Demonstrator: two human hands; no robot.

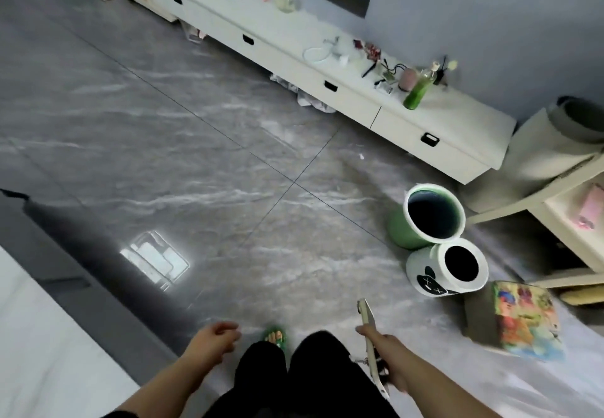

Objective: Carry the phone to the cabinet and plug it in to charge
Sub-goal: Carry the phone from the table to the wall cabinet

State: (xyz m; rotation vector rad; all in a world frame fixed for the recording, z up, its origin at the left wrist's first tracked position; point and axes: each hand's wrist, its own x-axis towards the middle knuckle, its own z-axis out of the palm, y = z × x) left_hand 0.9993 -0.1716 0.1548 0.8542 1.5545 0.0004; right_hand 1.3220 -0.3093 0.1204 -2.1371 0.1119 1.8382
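Observation:
My right hand (389, 357) grips a pale phone (367, 314) edge-on, low at the bottom right, with a small charm hanging under it. My left hand (214, 337) hangs loosely curled at the bottom centre and holds nothing. The long white cabinet (451, 117) with black drawer handles runs along the blue wall, well ahead of me across the grey tiled floor. On its top lie dark cables and small charger-like parts (390, 72) beside a green bottle (420, 89).
Two open bins, a green one (400, 229) and a white one (425, 272), stand on the floor to the right. A colourful box (519, 316) and a white shelf unit (568, 208) are further right. A dark bed edge (81, 254) runs along the left.

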